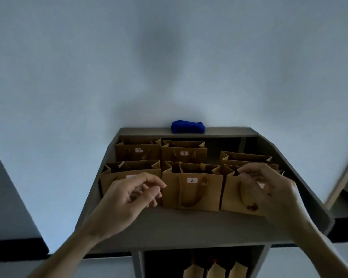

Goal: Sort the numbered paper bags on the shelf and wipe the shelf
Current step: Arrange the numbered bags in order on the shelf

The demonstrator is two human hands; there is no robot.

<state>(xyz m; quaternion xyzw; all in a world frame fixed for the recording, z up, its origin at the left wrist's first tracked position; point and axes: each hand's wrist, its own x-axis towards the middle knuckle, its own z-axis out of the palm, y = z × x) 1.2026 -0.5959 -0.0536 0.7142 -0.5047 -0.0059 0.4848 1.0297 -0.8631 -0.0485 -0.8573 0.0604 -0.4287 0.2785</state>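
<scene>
While bags sit unsorted (3, 1, 2 showing), blue cloth lies unused. Left hand loosely curled, empty; right hand seemingly empty too, blurry.

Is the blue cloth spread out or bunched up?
Bunched up. The blue cloth sits as a thick lump on the back ledge of the shelf, not lying flat, and neither hand touches it.

We are seeing a pale wall rising behind everything, a dark baseboard running along its foot at left, and a light-edged panel leaning at right.
</scene>
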